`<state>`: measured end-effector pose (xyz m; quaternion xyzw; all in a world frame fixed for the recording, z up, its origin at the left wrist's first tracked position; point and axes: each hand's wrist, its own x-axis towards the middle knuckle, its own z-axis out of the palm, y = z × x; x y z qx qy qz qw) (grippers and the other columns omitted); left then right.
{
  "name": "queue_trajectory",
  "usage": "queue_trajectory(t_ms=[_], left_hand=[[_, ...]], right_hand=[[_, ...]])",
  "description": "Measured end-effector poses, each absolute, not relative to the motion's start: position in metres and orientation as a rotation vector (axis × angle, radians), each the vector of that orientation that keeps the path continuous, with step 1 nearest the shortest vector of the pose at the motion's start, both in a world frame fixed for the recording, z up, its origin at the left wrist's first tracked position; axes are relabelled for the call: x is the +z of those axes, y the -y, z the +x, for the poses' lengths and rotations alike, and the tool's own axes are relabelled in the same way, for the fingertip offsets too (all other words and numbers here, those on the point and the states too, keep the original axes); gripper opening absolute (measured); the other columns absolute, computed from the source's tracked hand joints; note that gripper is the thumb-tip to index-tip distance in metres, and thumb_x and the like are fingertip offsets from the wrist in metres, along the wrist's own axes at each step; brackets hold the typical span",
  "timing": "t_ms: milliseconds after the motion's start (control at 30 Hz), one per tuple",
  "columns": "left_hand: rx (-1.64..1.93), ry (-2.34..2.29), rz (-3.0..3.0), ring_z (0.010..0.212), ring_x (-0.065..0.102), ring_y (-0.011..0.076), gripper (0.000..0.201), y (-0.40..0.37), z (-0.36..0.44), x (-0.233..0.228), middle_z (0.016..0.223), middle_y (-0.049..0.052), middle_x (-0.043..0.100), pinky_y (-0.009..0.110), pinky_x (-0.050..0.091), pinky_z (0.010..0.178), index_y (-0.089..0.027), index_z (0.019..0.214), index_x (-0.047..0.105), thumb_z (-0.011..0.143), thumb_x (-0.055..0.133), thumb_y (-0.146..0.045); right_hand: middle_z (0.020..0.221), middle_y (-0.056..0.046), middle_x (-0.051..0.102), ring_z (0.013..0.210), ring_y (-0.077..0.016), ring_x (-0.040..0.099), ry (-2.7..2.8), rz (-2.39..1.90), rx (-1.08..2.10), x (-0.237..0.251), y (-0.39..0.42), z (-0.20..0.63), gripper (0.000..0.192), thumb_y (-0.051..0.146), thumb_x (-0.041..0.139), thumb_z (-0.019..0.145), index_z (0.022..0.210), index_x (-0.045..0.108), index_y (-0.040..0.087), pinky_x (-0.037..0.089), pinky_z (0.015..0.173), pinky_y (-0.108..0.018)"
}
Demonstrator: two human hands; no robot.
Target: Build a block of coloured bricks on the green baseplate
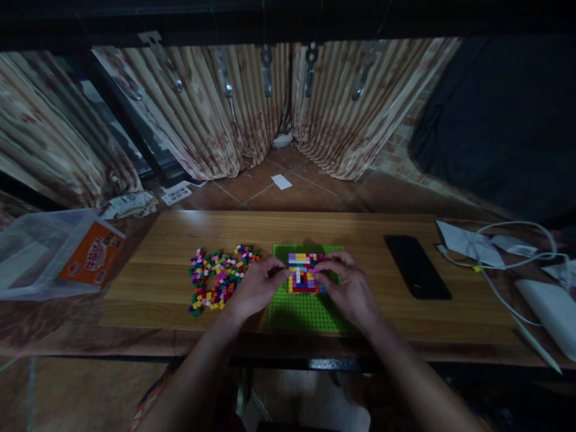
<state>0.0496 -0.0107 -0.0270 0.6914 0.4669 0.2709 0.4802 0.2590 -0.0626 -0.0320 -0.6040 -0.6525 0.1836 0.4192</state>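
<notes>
A green studded baseplate [292, 315] lies on the wooden board in front of me. On it sits a rectangular block of small toy bricks [305, 282] in lilac, yellow, white, red and blue. My left hand [263, 285] is at the block's left edge, thumb and forefinger pinched together; whatever is between them is too small to make out. From the right, my right hand [351, 285] reaches over the block's edge. Its thumb and forefinger close on what looks like a small purple toy brick. To the left of my left hand, many loose toy bricks [220, 273] lie spread in mixed colours.
A black phone-like slab [417, 267] lies on the wooden board [360, 231], right of the baseplate. Farther right are a white cable [499, 291], papers [470, 240] and a white device [549, 315]. A clear plastic box [49, 240] with an orange label stands left.
</notes>
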Motion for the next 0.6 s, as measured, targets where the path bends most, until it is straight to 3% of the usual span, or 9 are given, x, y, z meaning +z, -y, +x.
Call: queue_trajectory(t_ms=[167, 433, 600], left_hand=[[0.611, -1.149, 1.723, 0.069, 0.057, 0.0144, 0.022, 0.012, 0.048, -0.024, 0.074, 0.002, 0.065, 0.024, 0.042, 0.062, -0.017, 0.084, 0.066, 0.084, 0.057, -0.037], [0.600, -1.166, 1.726, 0.070, 0.058, 0.0149, 0.021, 0.013, 0.049, -0.020, 0.076, 0.003, 0.066, 0.024, 0.043, 0.063, -0.016, 0.083, 0.066, 0.083, 0.056, -0.035], [0.589, -1.198, 1.731, 0.071, 0.058, 0.0151, 0.020, 0.015, 0.049, -0.017, 0.076, 0.003, 0.066, 0.024, 0.042, 0.062, -0.016, 0.081, 0.066, 0.083, 0.056, -0.033]], right_hand=[[0.105, -0.005, 0.057, 0.100, -0.0218, 0.058, 1.562, -1.525, 0.516, -0.035, 0.058, 0.258, 0.005, 0.029, 0.068, 0.079, 0.081, 0.069, 0.025, 0.047, 0.091, -0.040], [0.106, -0.005, 0.058, 0.096, -0.0210, 0.059, 1.490, -1.542, 0.607, -0.036, 0.055, 0.258, 0.016, 0.035, 0.070, 0.075, 0.085, 0.066, 0.023, 0.049, 0.087, -0.040], [0.108, -0.008, 0.062, 0.095, -0.0219, 0.061, 1.408, -1.566, 0.658, -0.043, 0.055, 0.260, 0.036, 0.046, 0.066, 0.078, 0.104, 0.063, 0.021, 0.050, 0.087, -0.041]])
